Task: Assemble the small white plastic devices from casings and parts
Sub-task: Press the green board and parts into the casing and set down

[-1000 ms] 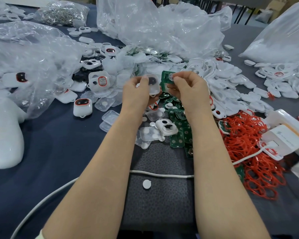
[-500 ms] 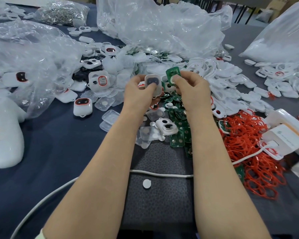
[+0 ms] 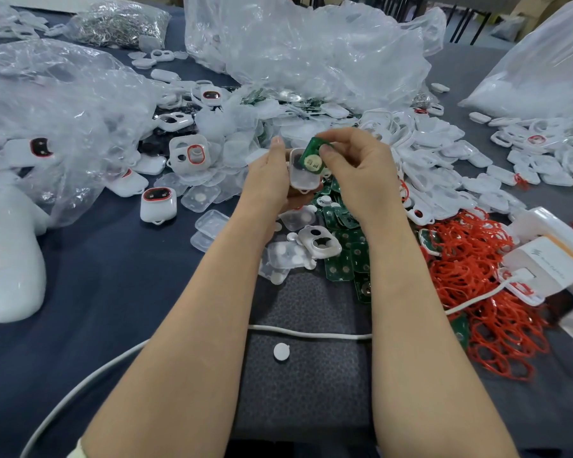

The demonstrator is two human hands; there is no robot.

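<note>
Working over a dark bench [image 3: 113, 292] swamped with loose parts and red rings [image 3: 470, 276]. Gripping a white casing [image 3: 303, 178] in the curled left hand [image 3: 268, 183], just above the middle clutter. Pinching a small green board [image 3: 313, 157] in the right hand [image 3: 361, 173], holding it tilted at the casing's upper edge.

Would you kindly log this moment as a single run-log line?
left hand: holds white casing | right hand: pinches green circuit board, tilted over casing | board: not yet seated
</note>
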